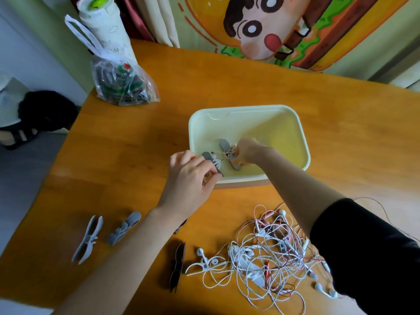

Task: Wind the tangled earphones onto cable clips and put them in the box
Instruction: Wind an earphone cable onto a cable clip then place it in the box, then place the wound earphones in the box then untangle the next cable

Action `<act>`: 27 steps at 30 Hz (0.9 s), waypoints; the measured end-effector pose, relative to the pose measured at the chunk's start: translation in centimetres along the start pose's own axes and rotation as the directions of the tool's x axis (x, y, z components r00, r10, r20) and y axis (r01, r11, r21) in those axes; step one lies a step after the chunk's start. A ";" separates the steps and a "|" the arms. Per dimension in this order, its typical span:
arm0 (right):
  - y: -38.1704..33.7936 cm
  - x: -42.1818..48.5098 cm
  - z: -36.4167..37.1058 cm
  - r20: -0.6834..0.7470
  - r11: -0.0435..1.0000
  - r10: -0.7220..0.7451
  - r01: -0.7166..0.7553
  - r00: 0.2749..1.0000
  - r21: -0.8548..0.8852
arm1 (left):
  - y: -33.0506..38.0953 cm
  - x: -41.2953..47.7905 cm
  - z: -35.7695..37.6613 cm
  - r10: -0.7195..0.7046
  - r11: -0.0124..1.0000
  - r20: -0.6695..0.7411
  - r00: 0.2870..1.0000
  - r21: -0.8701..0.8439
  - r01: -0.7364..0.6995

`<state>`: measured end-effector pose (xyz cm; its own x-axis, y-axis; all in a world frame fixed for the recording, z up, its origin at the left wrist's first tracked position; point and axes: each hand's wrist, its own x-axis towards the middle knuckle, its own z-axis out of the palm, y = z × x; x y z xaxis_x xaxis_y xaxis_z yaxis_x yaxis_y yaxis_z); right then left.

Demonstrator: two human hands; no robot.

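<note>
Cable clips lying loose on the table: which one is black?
The black clip, lying between the two grey clips to its left and the white clip beside the tangled earphones; it alone is dark.

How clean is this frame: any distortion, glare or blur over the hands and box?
Head view: wide-angle bending curves the table edges; soft daylight, faint sheen on the wood, gentle shadows; the box reads clearly; the left hand and right hand are slightly smeared, so the left clip and right clip they grip lack detail; the tangled earphones are legible.
</note>
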<state>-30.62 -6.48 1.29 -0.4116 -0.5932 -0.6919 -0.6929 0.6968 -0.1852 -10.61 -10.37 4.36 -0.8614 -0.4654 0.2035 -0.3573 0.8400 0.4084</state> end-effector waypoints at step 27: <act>3.9 -15.5 15.1 0.018 0.899 -0.371 0.364 0.928 -0.244 | 2.3 -13.8 4.5 -0.062 0.980 0.689 0.722 0.179 -0.087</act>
<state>-18.00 11.53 0.73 -0.1141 -0.8020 -0.5863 -0.9170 0.3120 -0.2484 -1.17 -0.73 -1.49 -0.8483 -0.1956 -0.4920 -0.3400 0.9136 0.2229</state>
